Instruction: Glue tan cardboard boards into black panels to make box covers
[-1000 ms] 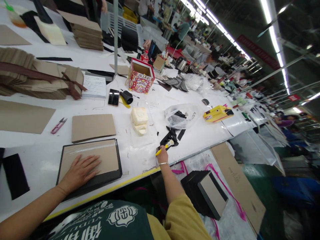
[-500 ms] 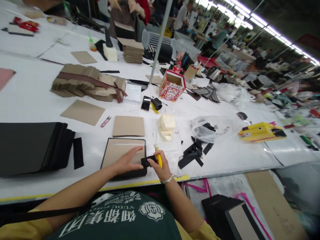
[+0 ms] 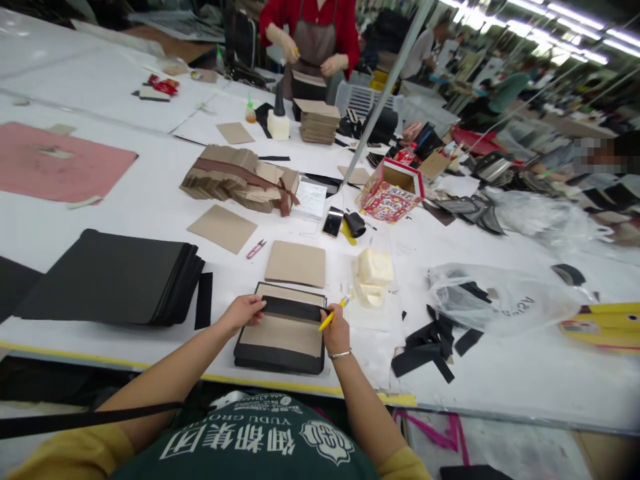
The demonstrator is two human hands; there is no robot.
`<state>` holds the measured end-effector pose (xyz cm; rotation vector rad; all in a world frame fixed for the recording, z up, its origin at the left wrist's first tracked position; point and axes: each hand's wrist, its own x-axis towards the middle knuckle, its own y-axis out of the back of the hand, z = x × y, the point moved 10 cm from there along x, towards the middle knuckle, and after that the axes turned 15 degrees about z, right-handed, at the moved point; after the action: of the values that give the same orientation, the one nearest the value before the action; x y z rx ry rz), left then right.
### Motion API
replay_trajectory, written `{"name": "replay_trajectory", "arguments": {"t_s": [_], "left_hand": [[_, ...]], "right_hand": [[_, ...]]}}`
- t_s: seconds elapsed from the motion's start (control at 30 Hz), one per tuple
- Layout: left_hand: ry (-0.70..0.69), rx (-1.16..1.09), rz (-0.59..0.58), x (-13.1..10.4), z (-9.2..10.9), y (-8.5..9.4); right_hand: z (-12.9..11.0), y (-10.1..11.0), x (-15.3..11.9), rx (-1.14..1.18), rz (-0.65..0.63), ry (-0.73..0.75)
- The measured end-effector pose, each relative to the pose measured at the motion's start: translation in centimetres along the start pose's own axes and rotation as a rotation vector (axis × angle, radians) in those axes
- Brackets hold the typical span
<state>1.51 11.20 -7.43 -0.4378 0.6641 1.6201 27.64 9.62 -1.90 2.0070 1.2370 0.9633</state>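
A black strip (image 3: 294,309) stretches across the upper part of a beige board (image 3: 283,340) with black edges, which tops a low dark stack in front of me. My left hand (image 3: 245,313) pinches the strip's left end. At the other end, my right hand (image 3: 336,328) grips the strip and also keeps a yellow-handled brush (image 3: 332,316) between its fingers, bristles pointing up and right. Just beyond the stack lies a plain beige board (image 3: 295,263). To its right stands a cream-coloured glue container (image 3: 374,270).
On the left is a pile of black sheets (image 3: 110,277) with a loose black strip (image 3: 203,300) beside it. Pink thread snips (image 3: 256,249), a phone (image 3: 333,221) and a red patterned box (image 3: 393,190) lie farther back. Black scraps (image 3: 425,343) sit right. Across the table works another person (image 3: 313,47).
The black strip, bunched near my right hand before, is now stretched out over the board. My left hand has moved from the board to the strip's left end. The view has turned left.
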Motion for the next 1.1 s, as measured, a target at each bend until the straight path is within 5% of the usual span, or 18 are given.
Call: {"name": "replay_trajectory", "arguments": {"t_s": [0.3, 1.1], "left_hand": [[-0.394, 0.489, 0.374, 2.5, 4.1, 3.1], [-0.364, 0.662, 0.406, 4.3, 3.0, 2.9]], "right_hand": [[-0.1, -3.4, 2.1, -0.177, 0.049, 0.176], [0.5, -5.2, 3.1, -0.260, -0.084, 0.116]]}}
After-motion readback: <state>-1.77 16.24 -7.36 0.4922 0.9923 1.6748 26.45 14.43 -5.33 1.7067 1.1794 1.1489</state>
